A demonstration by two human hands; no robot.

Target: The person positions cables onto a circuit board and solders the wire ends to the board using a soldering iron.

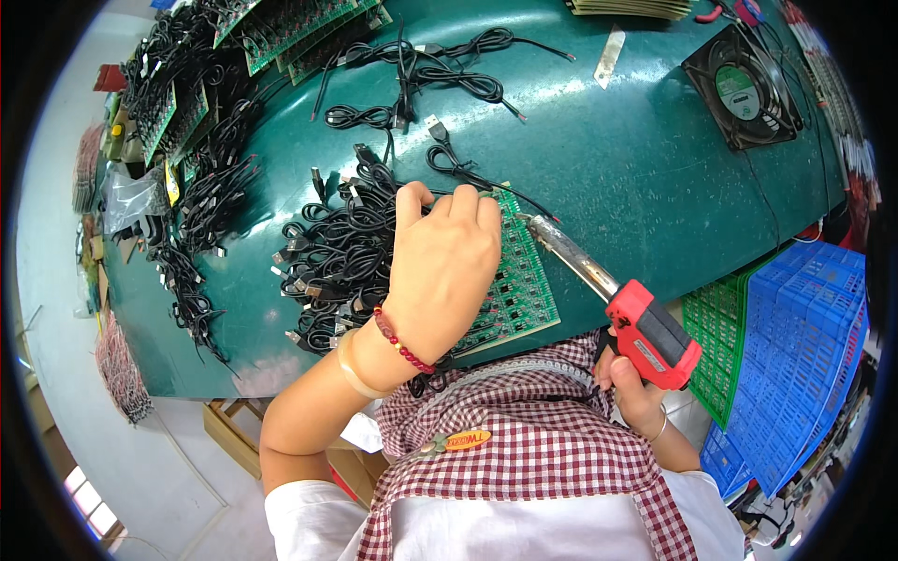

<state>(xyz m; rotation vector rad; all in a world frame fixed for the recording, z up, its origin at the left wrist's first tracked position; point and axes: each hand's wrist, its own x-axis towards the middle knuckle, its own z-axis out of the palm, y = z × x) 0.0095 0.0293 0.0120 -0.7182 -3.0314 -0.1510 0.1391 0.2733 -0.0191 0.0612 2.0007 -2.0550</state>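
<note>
The right hand (629,385) was closed around the red grip of a soldering gun (625,310), whose metal barrel slanted up and left so that its tip sat at the upper right corner of a green circuit board (520,290). The left hand (443,262) lay knuckles-up across that board, fingers curled down at its far edge where a thin black wire (510,192) met it; whether the fingertips actually pinched the wire could not be told, since the hand's back hid them. A red bead bracelet (400,344) and a pale band circled the left wrist. The board rested at the near edge of the green table (617,159), just above a red-checked apron (533,439). Touching the board's left side lay a heap of black cables with plugs (332,262). Further stacks of circuit boards (290,28) stood at the far left, a black cooling fan (744,89) at the far right, and blue and green plastic crates (795,337) beside the right hand.
</note>
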